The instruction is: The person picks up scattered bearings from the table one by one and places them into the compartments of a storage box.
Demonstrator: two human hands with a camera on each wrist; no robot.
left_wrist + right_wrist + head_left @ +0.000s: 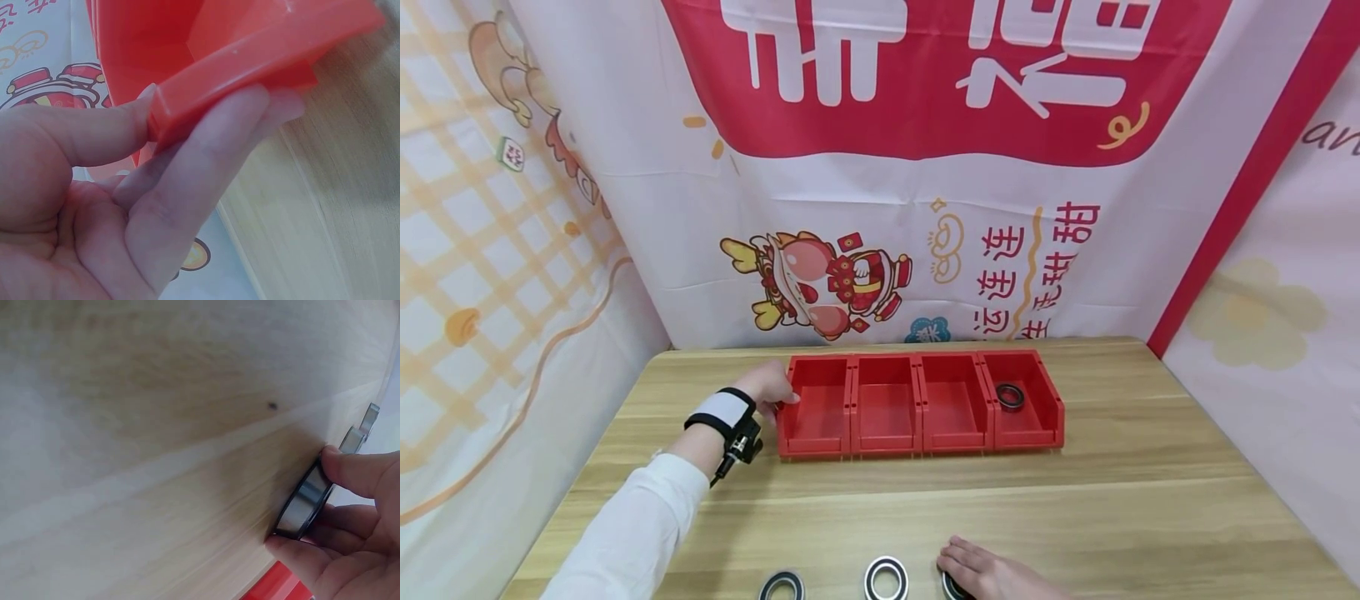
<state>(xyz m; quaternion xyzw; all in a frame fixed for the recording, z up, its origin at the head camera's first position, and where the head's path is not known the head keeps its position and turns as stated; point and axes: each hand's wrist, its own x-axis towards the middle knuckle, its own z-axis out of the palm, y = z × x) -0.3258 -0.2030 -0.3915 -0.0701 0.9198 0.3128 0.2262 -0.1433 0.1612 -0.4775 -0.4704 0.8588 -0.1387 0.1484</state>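
My left hand (767,387) holds the left side wall of the leftmost compartment in a row of red plastic bins (848,408). Seen from the left wrist, the thumb lies on one face of the wall rim (234,65) and the fingers on the other. Near the front of the table, my right hand (983,575) grips a ball bearing (306,501) between thumb and fingers, its steel outer ring showing from the side. One dark-sealed bearing (1010,397) leans inside the rightmost bin.
Two more bearings lie on the wooden table (1120,517): a middle bearing (886,578) and a left bearing (782,587), the latter cut by the frame edge. Behind the bins hangs a printed cloth (850,183), with more cloth along both sides.
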